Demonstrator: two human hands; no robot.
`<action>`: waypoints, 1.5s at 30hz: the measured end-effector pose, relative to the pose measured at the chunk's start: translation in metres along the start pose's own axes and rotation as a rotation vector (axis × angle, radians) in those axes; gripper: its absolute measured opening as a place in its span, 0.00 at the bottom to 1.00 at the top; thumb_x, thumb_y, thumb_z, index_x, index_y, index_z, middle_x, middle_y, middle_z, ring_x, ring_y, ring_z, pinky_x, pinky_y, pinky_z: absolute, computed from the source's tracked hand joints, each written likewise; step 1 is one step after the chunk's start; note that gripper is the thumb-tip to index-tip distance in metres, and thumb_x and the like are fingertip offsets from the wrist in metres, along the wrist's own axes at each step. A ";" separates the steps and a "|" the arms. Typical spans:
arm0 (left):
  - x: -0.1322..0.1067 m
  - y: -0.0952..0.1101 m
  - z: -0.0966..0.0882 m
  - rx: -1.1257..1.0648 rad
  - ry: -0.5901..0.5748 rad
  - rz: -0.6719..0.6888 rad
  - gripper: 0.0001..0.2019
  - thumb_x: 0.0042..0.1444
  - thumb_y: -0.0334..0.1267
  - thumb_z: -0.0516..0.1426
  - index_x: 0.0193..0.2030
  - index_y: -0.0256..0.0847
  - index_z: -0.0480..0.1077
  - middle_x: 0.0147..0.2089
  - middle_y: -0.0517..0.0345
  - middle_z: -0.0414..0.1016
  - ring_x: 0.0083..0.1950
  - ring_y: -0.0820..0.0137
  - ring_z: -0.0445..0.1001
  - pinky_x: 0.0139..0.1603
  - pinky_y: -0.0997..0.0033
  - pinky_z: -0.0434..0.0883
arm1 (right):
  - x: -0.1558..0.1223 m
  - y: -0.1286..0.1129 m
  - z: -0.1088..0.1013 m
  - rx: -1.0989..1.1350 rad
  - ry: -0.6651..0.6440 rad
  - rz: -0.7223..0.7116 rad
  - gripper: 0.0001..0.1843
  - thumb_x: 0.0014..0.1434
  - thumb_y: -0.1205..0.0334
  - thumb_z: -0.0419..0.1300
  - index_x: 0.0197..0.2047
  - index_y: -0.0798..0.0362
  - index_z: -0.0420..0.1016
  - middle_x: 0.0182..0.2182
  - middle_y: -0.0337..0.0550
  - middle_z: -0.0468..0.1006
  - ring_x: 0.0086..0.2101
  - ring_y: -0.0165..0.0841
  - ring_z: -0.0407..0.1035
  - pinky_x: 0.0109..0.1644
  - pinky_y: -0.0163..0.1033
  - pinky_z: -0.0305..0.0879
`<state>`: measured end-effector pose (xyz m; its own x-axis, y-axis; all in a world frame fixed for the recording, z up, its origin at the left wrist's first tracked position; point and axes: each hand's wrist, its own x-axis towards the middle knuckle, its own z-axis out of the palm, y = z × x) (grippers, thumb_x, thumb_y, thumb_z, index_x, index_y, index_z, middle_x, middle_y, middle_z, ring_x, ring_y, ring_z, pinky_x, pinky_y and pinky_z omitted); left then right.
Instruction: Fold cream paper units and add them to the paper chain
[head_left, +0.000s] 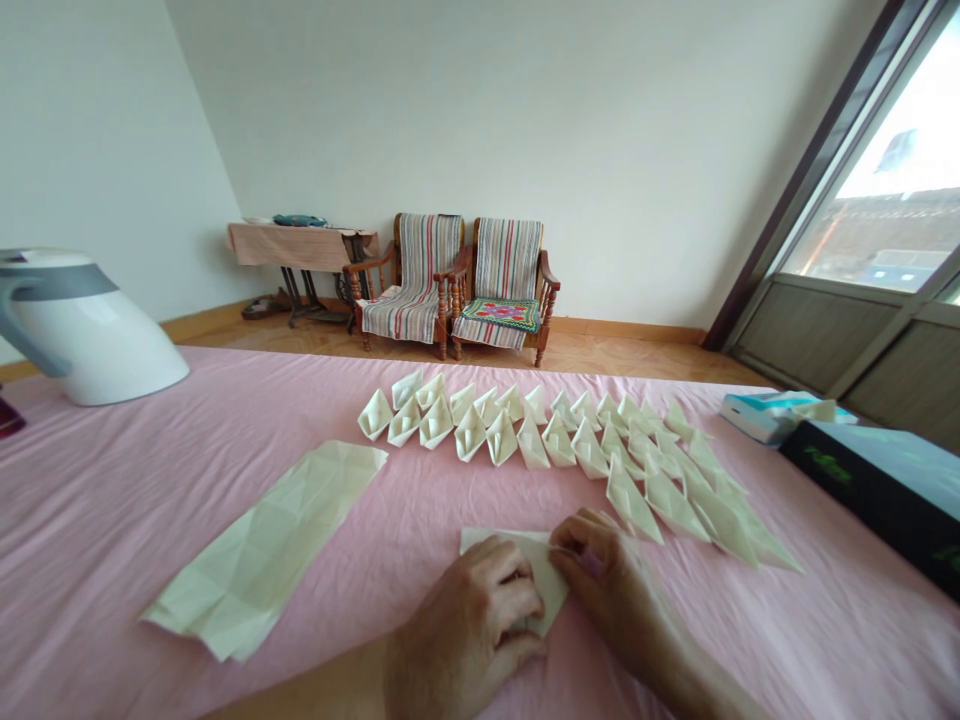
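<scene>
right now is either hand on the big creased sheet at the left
No, the left hand and right hand are both on the small sheet, while the big sheet lies apart to their left.

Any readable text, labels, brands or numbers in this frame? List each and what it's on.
Dark box at the right: green lettering on its side, too blurred to read.
White and teal box behind it: nothing legible.
Kettle, paper boats, creased sheet, small sheet under the left hand and right hand: no text visible.
</scene>
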<state>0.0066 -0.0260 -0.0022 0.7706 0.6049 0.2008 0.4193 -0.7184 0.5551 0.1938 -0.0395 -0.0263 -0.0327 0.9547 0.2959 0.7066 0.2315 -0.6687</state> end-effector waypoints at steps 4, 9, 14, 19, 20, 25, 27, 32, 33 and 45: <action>-0.001 0.000 0.000 -0.001 0.007 0.036 0.05 0.57 0.29 0.63 0.33 0.39 0.71 0.40 0.60 0.72 0.45 0.69 0.69 0.49 0.69 0.64 | 0.000 -0.003 0.003 0.025 -0.038 0.017 0.11 0.48 0.73 0.57 0.33 0.48 0.75 0.31 0.38 0.75 0.35 0.36 0.68 0.40 0.39 0.58; -0.002 0.004 -0.003 0.062 0.079 -0.054 0.13 0.49 0.32 0.69 0.37 0.41 0.70 0.45 0.58 0.71 0.49 0.62 0.66 0.52 0.61 0.62 | 0.002 -0.004 0.004 0.120 -0.064 0.043 0.12 0.50 0.75 0.57 0.24 0.50 0.75 0.25 0.36 0.72 0.29 0.32 0.67 0.34 0.35 0.57; -0.001 0.006 -0.006 0.164 0.131 -0.095 0.25 0.49 0.37 0.68 0.53 0.45 0.65 0.56 0.52 0.67 0.57 0.54 0.62 0.56 0.53 0.58 | -0.001 -0.006 0.001 0.043 -0.080 -0.062 0.12 0.57 0.73 0.60 0.27 0.47 0.78 0.27 0.34 0.74 0.31 0.31 0.67 0.38 0.37 0.56; -0.003 0.002 -0.006 0.176 0.120 -0.081 0.29 0.50 0.44 0.68 0.56 0.48 0.64 0.52 0.56 0.71 0.54 0.57 0.64 0.54 0.55 0.54 | -0.008 -0.007 -0.002 -0.088 -0.049 -0.172 0.11 0.58 0.71 0.63 0.32 0.43 0.79 0.28 0.33 0.76 0.32 0.32 0.67 0.42 0.41 0.54; -0.003 0.002 -0.006 0.173 0.112 -0.086 0.27 0.48 0.45 0.69 0.53 0.48 0.66 0.50 0.57 0.72 0.53 0.57 0.65 0.54 0.55 0.54 | -0.009 -0.006 -0.002 -0.100 -0.038 -0.188 0.11 0.58 0.71 0.63 0.34 0.42 0.80 0.28 0.33 0.76 0.32 0.32 0.67 0.42 0.41 0.54; -0.002 -0.001 -0.008 0.155 0.086 -0.102 0.21 0.44 0.45 0.71 0.42 0.44 0.70 0.45 0.61 0.73 0.49 0.60 0.67 0.51 0.59 0.55 | -0.013 -0.005 -0.001 -0.148 -0.037 -0.215 0.10 0.60 0.68 0.61 0.33 0.43 0.79 0.29 0.35 0.76 0.33 0.33 0.67 0.41 0.40 0.55; 0.000 -0.004 -0.008 0.130 0.101 -0.109 0.23 0.43 0.44 0.72 0.44 0.45 0.70 0.44 0.61 0.74 0.48 0.61 0.68 0.50 0.60 0.56 | -0.012 -0.006 -0.001 -0.156 -0.043 -0.188 0.10 0.61 0.69 0.60 0.32 0.45 0.78 0.31 0.37 0.76 0.34 0.34 0.68 0.41 0.40 0.56; 0.004 -0.015 -0.009 0.071 0.174 -0.169 0.17 0.51 0.29 0.67 0.47 0.45 0.71 0.44 0.60 0.75 0.49 0.63 0.69 0.50 0.63 0.59 | -0.007 -0.008 0.002 -0.122 -0.037 -0.143 0.11 0.60 0.71 0.59 0.38 0.45 0.78 0.33 0.38 0.76 0.36 0.35 0.68 0.42 0.41 0.56; 0.005 -0.017 -0.009 0.065 0.177 -0.176 0.16 0.51 0.27 0.66 0.46 0.44 0.72 0.44 0.60 0.75 0.48 0.63 0.69 0.49 0.63 0.60 | -0.006 -0.008 0.003 -0.120 -0.037 -0.140 0.11 0.60 0.71 0.59 0.38 0.46 0.78 0.33 0.38 0.76 0.36 0.35 0.68 0.42 0.41 0.56; 0.005 -0.024 -0.004 0.085 0.189 -0.093 0.10 0.53 0.24 0.63 0.38 0.43 0.75 0.36 0.60 0.74 0.43 0.65 0.69 0.46 0.65 0.60 | -0.012 -0.008 0.004 -0.150 -0.043 -0.178 0.11 0.60 0.73 0.61 0.36 0.45 0.79 0.31 0.37 0.75 0.34 0.34 0.66 0.40 0.39 0.55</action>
<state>-0.0017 -0.0038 -0.0112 0.6261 0.7180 0.3041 0.5298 -0.6779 0.5097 0.1859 -0.0522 -0.0274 -0.1942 0.9090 0.3689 0.7837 0.3699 -0.4990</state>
